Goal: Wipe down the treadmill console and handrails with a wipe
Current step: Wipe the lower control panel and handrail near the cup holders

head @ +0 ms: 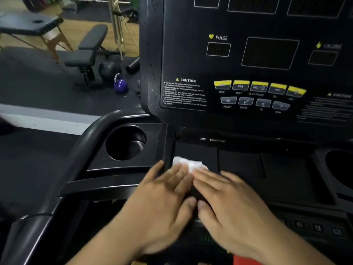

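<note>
Hands lie flat and side by side on the lower shelf of the treadmill console (191,58). The left hand (162,196) and the right hand (229,203) both have their fingers stretched out almost straight, thumbs nearly meeting between them. Neither hand curls round anything. The fingertips of both press down on the near edge of a white wipe (191,163), which is crumpled and peeks out just beyond them. The wipe sits on the dark shelf (238,165) under the display panel, just right of the left cup holder (126,143) and against the ridge that divides the two.

Above the hands, the panel carries a row of yellow buttons (258,87), a row of grey buttons (245,101) beneath it, a PULSE window (218,49) and a caution label (184,92) at its left edge. All the display windows are dark. A second cup holder (340,169) shows at the far right, and number keys (318,227) run along the edge below the right hand. The black handrail (84,142) curves down past the left cup holder toward the lower left.

Beyond the treadmill, on the dark gym floor, stand a weight bench (89,46), a black ball (108,69) and a purple kettlebell (120,85), with a padded folding table (28,25) farther back.
</note>
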`<state>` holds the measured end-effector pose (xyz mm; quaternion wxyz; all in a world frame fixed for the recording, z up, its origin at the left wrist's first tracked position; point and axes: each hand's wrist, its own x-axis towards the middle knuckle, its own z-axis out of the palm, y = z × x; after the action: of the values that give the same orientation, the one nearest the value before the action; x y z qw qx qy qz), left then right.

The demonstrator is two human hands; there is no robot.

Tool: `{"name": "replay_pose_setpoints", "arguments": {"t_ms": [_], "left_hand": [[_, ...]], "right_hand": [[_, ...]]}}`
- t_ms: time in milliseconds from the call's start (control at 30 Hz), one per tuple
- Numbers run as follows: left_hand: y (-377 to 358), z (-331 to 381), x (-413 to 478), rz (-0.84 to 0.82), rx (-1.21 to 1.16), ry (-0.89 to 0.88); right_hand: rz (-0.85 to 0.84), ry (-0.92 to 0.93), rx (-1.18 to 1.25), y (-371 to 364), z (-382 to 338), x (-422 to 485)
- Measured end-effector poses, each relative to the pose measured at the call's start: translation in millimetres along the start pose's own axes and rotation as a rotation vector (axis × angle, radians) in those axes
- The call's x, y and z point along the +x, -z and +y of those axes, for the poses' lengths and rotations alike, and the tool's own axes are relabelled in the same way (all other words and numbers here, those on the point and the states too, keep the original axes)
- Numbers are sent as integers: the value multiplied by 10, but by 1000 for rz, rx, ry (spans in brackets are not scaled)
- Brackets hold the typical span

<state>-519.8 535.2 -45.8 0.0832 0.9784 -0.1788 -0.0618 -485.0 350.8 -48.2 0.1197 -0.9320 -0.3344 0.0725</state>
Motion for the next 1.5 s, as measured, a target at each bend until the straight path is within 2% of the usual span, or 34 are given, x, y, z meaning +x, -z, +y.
{"name": "replay_pose_setpoints", "arguments": {"t_ms": [200,267,333,433,533,633,700,867,1000,1133,1200,1367,1500], "left_hand": [[157,-11,398,6,194,78],[145,36,296,-50,158,10],[77,44,176,-19,99,-59],[116,-14,363,-50,78,-39],[140,-14,558,-21,155,-34],[52,96,315,-22,43,-65],[-8,137,250,-11,8,-53],[18,130,551,24,117,46],[-33,116,242,-6,-19,22],[61,44,490,25,76,98],[110,0,540,54,84,79],[49,-107,71,38,-31,-6],[103,-213,226,19,84,1]], "right_hand": [[-39,-65,-22,112,130,404],[-55,-52,25,35,120,207],[-74,-42,71,-31,70,-41],[-30,-63,37,39,162,114],[54,-134,7,201,284,380],[86,-96,-14,94,200,75],[68,-97,-6,52,170,-46],[83,-139,-78,115,279,314],[96,-115,-55,9,96,6],[61,-115,-80,75,158,343],[65,-80,-124,95,163,420],[46,-24,-1,5,-28,23],[-49,-46,-38,109,100,366]]}}
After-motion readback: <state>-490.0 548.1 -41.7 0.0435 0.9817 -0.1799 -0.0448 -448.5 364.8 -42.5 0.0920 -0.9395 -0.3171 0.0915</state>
